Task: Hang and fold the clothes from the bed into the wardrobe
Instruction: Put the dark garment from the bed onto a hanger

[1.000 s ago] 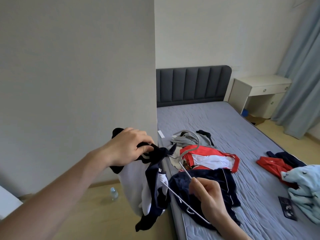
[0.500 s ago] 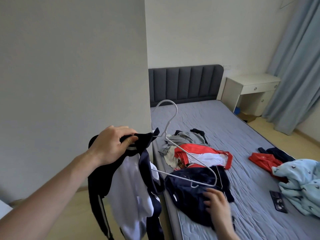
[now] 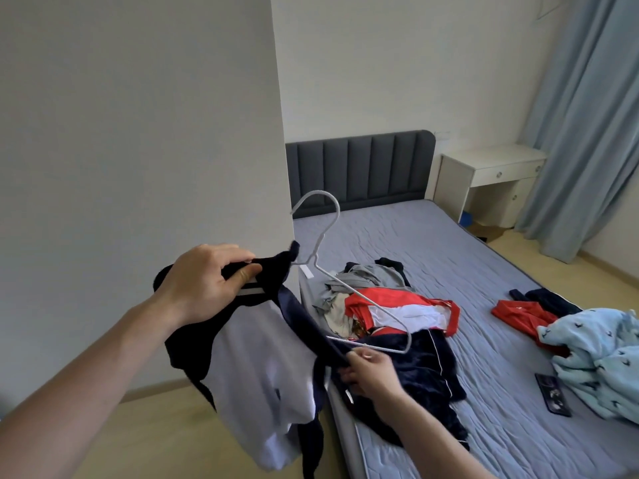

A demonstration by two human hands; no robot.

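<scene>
The step in hand looks like threading the hanger (image 3: pixel 349 281) into the navy-and-white top (image 3: pixel 262 344). To do it well, I judge the left hand (image 3: pixel 207 281) should keep the collar bunched and steady while the right hand (image 3: pixel 370 371) draws the navy edge out along the hanger's free arm, so the shoulder seats on the wire rather than sliding off; pulling too hard could tug the collar loose.

The left hand's fingers are curled tight round the dark collar at centre left of the frame. The right hand, lower centre, pinches the navy edge between thumb and fingertips, just below the hanger's bottom bar.

The top hangs in the air at centre frame, off the near edge of the bed (image 3: pixel 449 257), its long axis running down toward the floor, collar uppermost. The hanger's hook points up and curls toward the upper left; its long axis slants from the collar down to the right, over the pile of clothes (image 3: pixel 390 305) on the bed.
</scene>
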